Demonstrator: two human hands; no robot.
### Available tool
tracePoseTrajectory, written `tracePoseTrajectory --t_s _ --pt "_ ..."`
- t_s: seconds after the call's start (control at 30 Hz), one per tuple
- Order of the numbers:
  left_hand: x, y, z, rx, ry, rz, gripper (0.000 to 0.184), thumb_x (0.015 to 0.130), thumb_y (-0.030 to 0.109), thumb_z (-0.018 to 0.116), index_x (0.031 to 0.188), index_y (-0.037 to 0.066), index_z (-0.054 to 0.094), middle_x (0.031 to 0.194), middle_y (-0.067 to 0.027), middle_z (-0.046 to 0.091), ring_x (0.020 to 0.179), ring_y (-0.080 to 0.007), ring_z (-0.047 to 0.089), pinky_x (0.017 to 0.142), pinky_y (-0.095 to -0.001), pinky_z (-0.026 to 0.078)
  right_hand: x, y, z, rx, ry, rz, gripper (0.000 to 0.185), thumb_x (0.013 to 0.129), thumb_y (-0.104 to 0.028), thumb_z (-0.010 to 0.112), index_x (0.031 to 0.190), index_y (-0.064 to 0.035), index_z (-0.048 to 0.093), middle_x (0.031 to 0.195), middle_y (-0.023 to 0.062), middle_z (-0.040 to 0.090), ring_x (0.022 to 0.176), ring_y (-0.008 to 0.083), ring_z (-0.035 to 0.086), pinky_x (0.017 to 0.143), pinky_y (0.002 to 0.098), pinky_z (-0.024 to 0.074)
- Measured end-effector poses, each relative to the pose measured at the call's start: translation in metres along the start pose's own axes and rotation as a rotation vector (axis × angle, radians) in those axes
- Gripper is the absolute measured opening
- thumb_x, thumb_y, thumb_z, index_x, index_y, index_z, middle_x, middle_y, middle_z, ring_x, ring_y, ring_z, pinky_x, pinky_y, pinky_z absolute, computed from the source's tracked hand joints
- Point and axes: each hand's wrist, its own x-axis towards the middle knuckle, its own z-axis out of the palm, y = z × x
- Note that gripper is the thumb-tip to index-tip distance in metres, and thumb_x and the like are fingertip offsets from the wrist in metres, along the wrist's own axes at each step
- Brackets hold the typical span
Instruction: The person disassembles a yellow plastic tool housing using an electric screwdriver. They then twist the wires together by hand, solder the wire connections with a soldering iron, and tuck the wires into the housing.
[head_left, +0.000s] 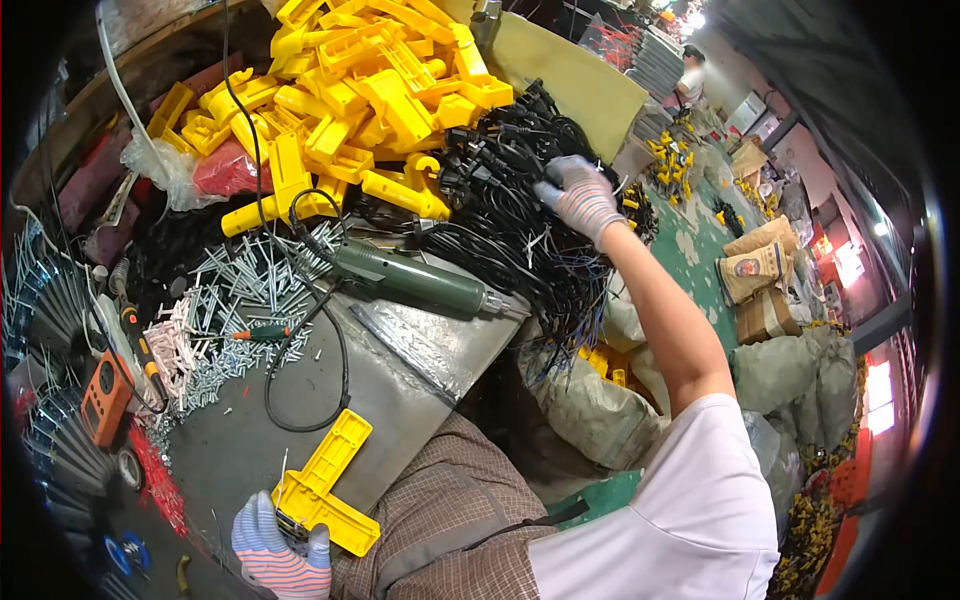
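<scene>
"Head view first: what is the left hand doing?"

"It is gripping a yellow shell, curling around its lower end. The shell is hanging low, by the near edge of the counter and close to the lap; I cannot tell whether it is touching either one."

"And the right hand?"

"That one is reaching far out and resting on a heap of black cords. Whether it is closing on a cord, I cannot tell."

"What is lying around them?"

"Beside the cords, more yellow shells are piling high. A green driver is lying just below the heap, pointing its tip towards the right arm. Left of the driver, loose screws are spreading over the counter, and pale plugs are lying next to them."

"Anything further left?"

"An orange meter is leaning near the plugs, and red bits are scattering below. Down by the right arm, a sack is sagging."
</scene>
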Motion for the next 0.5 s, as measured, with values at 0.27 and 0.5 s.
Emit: tracePoseTrajectory --t_s 0.27,0.5 --pt "-0.014 -0.014 -0.013 -0.012 0.256 0.001 0.058 0.086 0.045 0.061 0.121 -0.001 0.054 0.119 -0.0194 0.058 0.105 -0.0367 0.056 0.091 -0.0473 0.044 -0.005 -0.041 -0.078 1.460 -0.301 0.185 0.016 0.090 -0.023 0.061 0.092 -0.0079 0.057 0.066 -0.0023 0.046 0.049 0.0054 0.035 0.041 0.0214 0.0269" --pt "0.013 0.075 -0.036 -1.631 -0.486 -0.174 0.035 0.083 0.019 0.063 0.114 0.002 0.059 0.110 -0.0156 0.060 0.094 -0.0270 0.061 0.091 -0.0413 0.048 -0.066 -0.167 -0.122 2.312 -0.712 -0.172 0.031 0.099 -0.025 0.046 0.113 0.0011 0.055 0.073 -0.0034 0.047 0.057 0.0051 0.036 0.050 0.0212 0.0319"
